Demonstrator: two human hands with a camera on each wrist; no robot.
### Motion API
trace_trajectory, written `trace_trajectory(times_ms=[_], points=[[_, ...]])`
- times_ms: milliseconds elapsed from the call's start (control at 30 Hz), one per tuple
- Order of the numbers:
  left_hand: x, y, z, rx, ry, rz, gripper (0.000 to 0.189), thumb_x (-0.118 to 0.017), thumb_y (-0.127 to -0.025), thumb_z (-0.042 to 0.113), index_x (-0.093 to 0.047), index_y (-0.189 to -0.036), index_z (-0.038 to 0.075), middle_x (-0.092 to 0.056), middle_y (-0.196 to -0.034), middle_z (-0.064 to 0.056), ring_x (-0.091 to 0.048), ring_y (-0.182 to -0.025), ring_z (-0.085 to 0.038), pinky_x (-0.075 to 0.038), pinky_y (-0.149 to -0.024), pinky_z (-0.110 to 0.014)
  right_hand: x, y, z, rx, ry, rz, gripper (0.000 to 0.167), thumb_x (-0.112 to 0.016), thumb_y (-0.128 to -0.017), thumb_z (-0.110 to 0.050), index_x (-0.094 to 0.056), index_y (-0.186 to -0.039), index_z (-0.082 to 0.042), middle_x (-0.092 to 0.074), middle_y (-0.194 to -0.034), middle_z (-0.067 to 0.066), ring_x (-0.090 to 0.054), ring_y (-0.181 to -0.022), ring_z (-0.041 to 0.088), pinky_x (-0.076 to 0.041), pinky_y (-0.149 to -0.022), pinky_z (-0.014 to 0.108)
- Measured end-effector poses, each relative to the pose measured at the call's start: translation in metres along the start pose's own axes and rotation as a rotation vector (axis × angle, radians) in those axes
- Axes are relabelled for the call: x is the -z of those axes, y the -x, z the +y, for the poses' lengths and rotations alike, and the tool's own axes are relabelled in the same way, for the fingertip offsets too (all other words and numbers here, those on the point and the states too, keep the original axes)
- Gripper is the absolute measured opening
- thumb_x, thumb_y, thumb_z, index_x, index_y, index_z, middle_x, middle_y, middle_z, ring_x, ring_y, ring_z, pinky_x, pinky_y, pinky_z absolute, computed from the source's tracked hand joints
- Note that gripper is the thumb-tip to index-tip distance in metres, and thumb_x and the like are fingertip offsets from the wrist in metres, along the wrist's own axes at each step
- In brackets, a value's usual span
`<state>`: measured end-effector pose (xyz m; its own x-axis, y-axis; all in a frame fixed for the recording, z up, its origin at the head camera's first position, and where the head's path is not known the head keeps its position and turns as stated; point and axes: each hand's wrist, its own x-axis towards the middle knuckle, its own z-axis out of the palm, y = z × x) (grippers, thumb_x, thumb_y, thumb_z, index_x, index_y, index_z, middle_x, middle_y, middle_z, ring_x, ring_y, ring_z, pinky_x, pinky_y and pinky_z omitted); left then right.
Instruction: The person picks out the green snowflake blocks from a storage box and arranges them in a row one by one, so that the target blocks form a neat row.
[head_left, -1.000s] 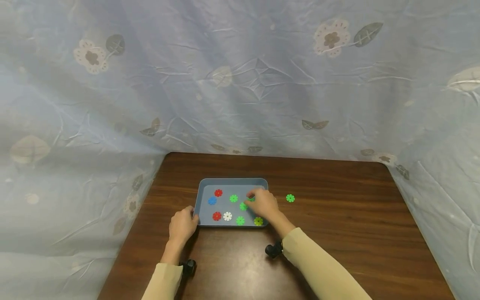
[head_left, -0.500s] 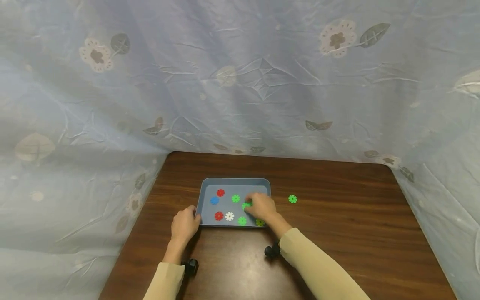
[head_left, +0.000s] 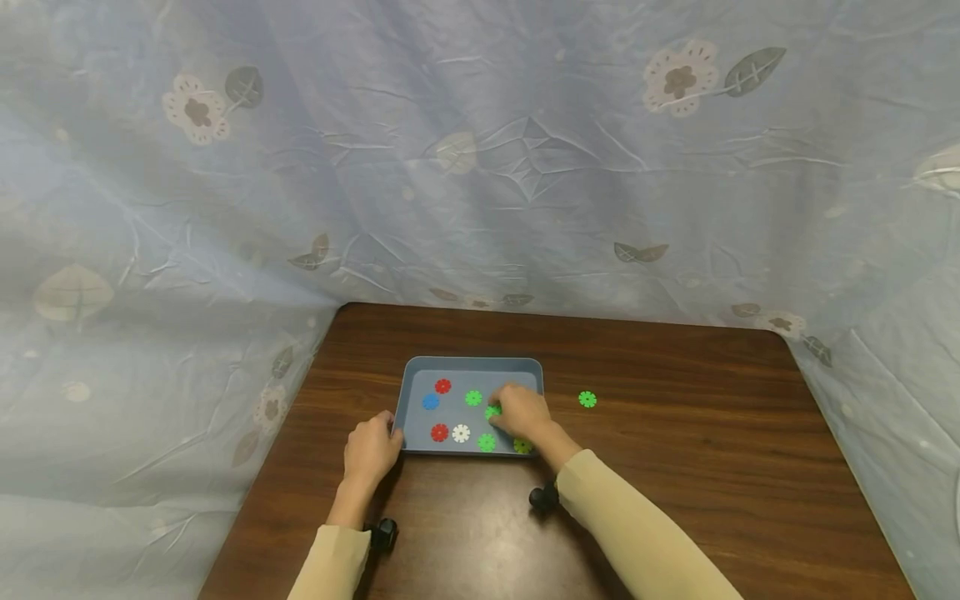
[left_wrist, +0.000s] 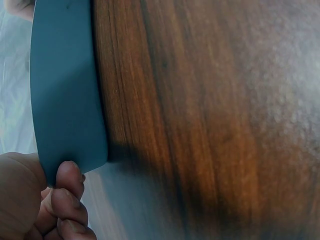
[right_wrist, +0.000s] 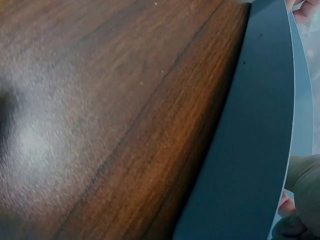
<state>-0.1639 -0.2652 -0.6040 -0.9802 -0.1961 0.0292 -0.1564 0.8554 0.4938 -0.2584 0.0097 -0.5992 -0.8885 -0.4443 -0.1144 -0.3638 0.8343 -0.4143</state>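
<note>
A grey rectangular tray (head_left: pixel 453 363) with several flower-shaped plastic discs lies on the table. My left hand (head_left: pixel 371 450) grips its near left corner; in the left wrist view, curled fingertips (left_wrist: pixel 70 182) press the outside of the tray wall (left_wrist: pixel 67 90). My right hand (head_left: pixel 523 412) is lowered into the tray's right side, fingers bent down around a green disc (head_left: pixel 492 412). Whether it pinches a disc is hidden by the hand. Also in the tray are red discs (head_left: pixel 439 432), a blue disc (head_left: pixel 431 402), a white disc (head_left: pixel 461 433), other green discs (head_left: pixel 473 398) and a yellow-green disc (head_left: pixel 522 447).
A lone green disc (head_left: pixel 587 399) lies on the wooden table (head_left: pixel 675 433) to the right of the tray. Pale floral cloth (head_left: pixel 480 167) hangs behind the table and along both sides.
My right hand has sunk slightly over the tray, covering a green disc that showed beside its fingers earlier. My left hand stays on the corner. The whole view has shifted slightly.
</note>
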Motion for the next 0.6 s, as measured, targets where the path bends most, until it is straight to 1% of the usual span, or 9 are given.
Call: trace_trajectory(times_ms=[167, 300, 500, 600], points=[[-0.0006, 0.0002, -0.0001, 0.004, 0.002, 0.007, 0.017, -0.068, -0.092, 0.012, -0.072, -0.103, -0.001, -0.063, -0.072, -0.010, -0.051, -0.058, -0.024, -0.046, -0.052, -0.044, 0.0001, -0.0014, 0.0018, -0.008, 0.014, -0.013, 0.029, -0.083, -0.088, -0.033, -0.078, -0.112, -0.016, -0.068, -0.117, 0.005, -0.065, -0.106, 0.026, -0.055, -0.085, 0.049], [-0.0005, 0.0001, 0.0002, 0.005, 0.001, 0.006, 0.019, -0.068, -0.092, 0.013, -0.072, -0.104, -0.001, -0.065, -0.074, -0.011, -0.052, -0.059, -0.025, -0.047, -0.053, -0.046, 0.0006, -0.0003, 0.0020, -0.007, 0.010, -0.008, 0.029, -0.084, -0.088, -0.033, -0.077, -0.109, -0.015, -0.066, -0.114, 0.004, -0.065, -0.100, 0.025, -0.055, -0.083, 0.048], [0.0000, 0.0001, 0.0006, 0.005, 0.001, 0.011, 0.020, -0.069, -0.092, 0.013, -0.072, -0.105, -0.002, -0.068, -0.078, -0.014, -0.053, -0.060, -0.026, -0.049, -0.055, -0.049, 0.0008, 0.0019, 0.0006, -0.007, 0.007, 0.014, 0.028, -0.083, -0.088, -0.032, -0.077, -0.109, -0.015, -0.066, -0.115, 0.005, -0.065, -0.103, 0.025, -0.055, -0.084, 0.048], [0.0001, 0.0004, 0.0006, 0.006, 0.001, 0.012, 0.020, -0.068, -0.092, 0.013, -0.072, -0.105, -0.002, -0.068, -0.080, -0.015, -0.054, -0.061, -0.026, -0.050, -0.056, -0.050, 0.0003, 0.0027, 0.0004, 0.006, 0.004, 0.033, 0.027, -0.084, -0.086, -0.030, -0.076, -0.107, -0.015, -0.068, -0.112, 0.004, -0.066, -0.102, 0.025, -0.055, -0.083, 0.047]])
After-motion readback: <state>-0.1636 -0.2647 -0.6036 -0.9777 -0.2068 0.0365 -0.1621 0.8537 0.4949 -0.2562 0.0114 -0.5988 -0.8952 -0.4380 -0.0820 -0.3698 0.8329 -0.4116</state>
